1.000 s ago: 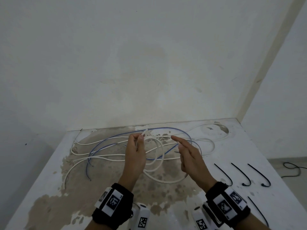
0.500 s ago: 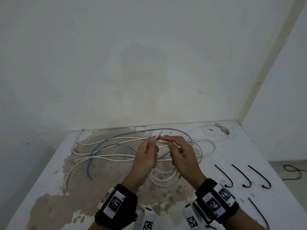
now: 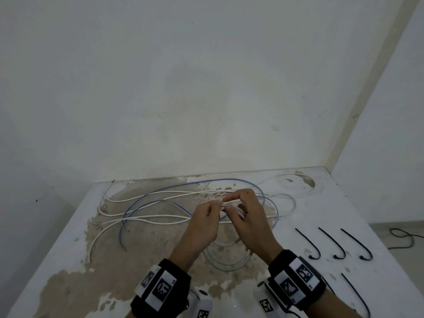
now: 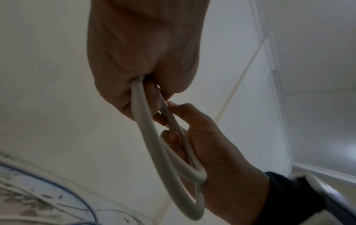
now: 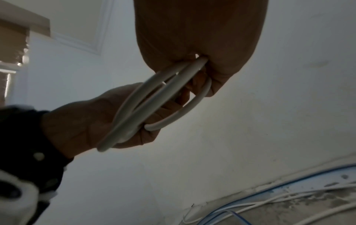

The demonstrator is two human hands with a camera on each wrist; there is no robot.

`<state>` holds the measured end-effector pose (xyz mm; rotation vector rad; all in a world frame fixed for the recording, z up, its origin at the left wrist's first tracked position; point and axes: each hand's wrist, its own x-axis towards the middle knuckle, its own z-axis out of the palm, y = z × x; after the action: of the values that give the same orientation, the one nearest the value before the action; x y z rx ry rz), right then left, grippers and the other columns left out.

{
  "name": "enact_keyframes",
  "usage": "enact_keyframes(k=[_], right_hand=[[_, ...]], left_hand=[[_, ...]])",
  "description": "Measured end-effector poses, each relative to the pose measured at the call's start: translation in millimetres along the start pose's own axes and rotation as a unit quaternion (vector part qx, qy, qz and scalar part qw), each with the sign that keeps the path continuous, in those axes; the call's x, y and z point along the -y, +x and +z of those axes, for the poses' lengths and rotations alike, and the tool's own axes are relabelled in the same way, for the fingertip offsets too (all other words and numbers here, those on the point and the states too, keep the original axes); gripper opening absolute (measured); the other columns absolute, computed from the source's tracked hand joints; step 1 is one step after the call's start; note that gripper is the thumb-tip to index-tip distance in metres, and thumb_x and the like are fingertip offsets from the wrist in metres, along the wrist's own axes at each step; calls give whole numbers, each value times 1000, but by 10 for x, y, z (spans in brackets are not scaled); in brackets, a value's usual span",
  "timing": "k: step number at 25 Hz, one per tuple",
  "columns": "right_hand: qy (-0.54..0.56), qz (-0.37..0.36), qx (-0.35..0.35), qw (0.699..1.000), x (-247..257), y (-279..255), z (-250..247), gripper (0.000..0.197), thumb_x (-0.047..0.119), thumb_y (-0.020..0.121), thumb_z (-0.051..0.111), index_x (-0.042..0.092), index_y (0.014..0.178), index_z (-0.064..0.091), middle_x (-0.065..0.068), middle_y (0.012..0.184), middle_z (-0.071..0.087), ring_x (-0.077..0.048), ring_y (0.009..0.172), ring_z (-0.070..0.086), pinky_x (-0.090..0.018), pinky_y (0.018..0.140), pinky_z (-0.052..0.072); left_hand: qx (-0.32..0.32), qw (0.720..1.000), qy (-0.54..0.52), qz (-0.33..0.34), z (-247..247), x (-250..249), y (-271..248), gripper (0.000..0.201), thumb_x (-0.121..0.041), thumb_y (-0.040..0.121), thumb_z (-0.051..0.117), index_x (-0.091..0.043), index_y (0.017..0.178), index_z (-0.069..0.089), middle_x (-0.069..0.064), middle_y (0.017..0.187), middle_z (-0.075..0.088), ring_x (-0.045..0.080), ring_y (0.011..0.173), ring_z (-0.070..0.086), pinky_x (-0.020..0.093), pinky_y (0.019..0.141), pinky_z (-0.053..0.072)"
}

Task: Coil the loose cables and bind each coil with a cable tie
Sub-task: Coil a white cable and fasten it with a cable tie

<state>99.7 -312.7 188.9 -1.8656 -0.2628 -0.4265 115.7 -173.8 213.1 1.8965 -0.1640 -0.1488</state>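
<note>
Both hands meet above the middle of the stained white table (image 3: 68, 260). My left hand (image 3: 216, 205) and right hand (image 3: 229, 201) each grip the top of a white cable coil (image 3: 227, 258), whose loops hang blurred beneath them. In the left wrist view the left hand (image 4: 142, 60) clamps the coil (image 4: 154, 144) while the right hand (image 4: 212, 152) curls its fingers round the loops. The right wrist view shows the right hand (image 5: 198, 38) and the left hand (image 5: 96, 118) closed on the same coil (image 5: 146, 106). Which strand trails off to the table is hidden by the hands.
Loose white cables (image 3: 137, 218) and a thin blue cable (image 3: 199, 182) sprawl across the back and left of the table. Several black cable ties (image 3: 332, 243) lie in a row at the right. A wall rises behind; a black cord (image 3: 403, 237) lies on the floor right.
The right hand, open and apart a second ago, has come in to the left hand and taken hold of the white coil. Both hands have drifted right, with the loops now hanging below.
</note>
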Motion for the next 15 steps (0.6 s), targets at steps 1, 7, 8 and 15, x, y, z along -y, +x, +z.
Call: enact_keyframes(k=[1, 7, 8, 15], right_hand=[[-1, 1, 7, 1000, 1, -18, 0, 25, 10, 96, 61, 25, 115, 60, 2, 114, 53, -14, 89, 59, -23, 72, 49], [-96, -62, 27, 993, -96, -66, -36, 29, 34, 100, 53, 17, 120, 65, 5, 111, 63, -5, 90, 61, -21, 77, 51], [-105, -69, 20, 992, -104, -41, -59, 28, 35, 99, 54, 18, 116, 67, 5, 106, 66, -6, 89, 62, -21, 77, 50], [83, 66, 5, 994, -31, 68, -101, 17, 19, 93, 69, 18, 110, 68, 4, 84, 72, -5, 70, 66, -18, 64, 51]], left_hand=[[-3, 1000, -1, -3, -2, 7, 8, 40, -29, 101, 36, -20, 63, 46, 2, 54, 29, 16, 46, 28, 39, 56, 32], [-25, 998, 41, 35, -1, 46, 16, 35, -20, 101, 35, -12, 69, 45, 2, 56, 33, 15, 48, 29, 40, 57, 30], [-37, 995, 69, 59, 10, 65, 0, 34, -22, 103, 35, -13, 73, 48, 0, 58, 38, 15, 49, 33, 41, 57, 32], [-46, 987, 125, 93, 21, 80, 18, 34, -34, 105, 29, -28, 83, 55, -6, 63, 48, 13, 53, 48, 40, 58, 43]])
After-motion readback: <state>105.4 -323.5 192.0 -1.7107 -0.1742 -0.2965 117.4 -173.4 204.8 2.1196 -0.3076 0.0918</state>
